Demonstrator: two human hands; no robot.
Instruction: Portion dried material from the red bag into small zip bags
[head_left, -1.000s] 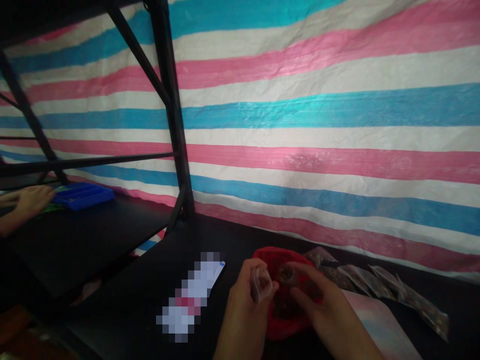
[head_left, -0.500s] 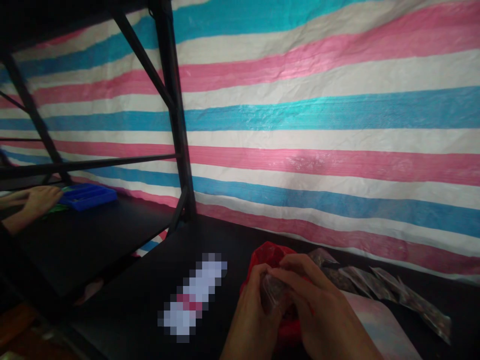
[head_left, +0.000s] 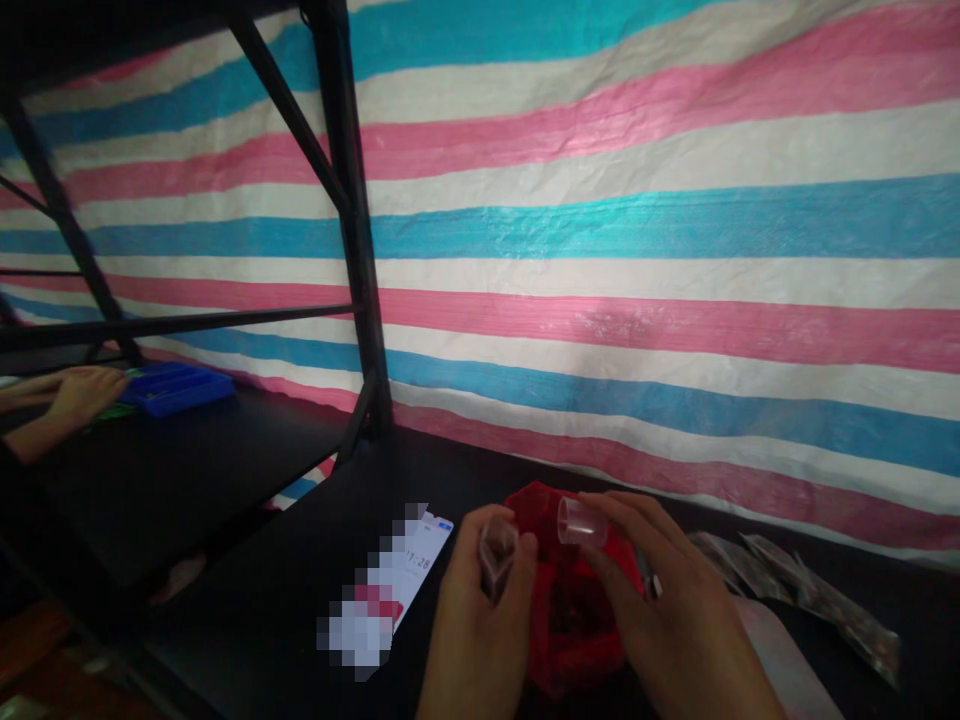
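My left hand [head_left: 480,620] is closed around a small clear plastic bag [head_left: 497,555], its mouth spread and facing up; its contents are too dark to name. Between the thumb and fingers of my right hand [head_left: 667,590] is a small clear plastic cup [head_left: 579,522], tipped on its side with the rim toward the left. Below and between both hands stands an open red plastic bag [head_left: 544,510] with dark loose material inside, hard to make out. A small metallic piece shows by my right palm, too small to name.
A lit phone [head_left: 427,560], partly pixelated, lies left of my hands. Filled clear packets [head_left: 817,595] lie at the right by a pale sheet [head_left: 780,650]. Black rack posts [head_left: 360,300] rise at left; beyond them another person's hands [head_left: 82,400] are near a blue tray [head_left: 180,390].
My hands have moved apart. The left now holds the small bag with its mouth open, and the cup shows in my right hand to the right, above the red bag.
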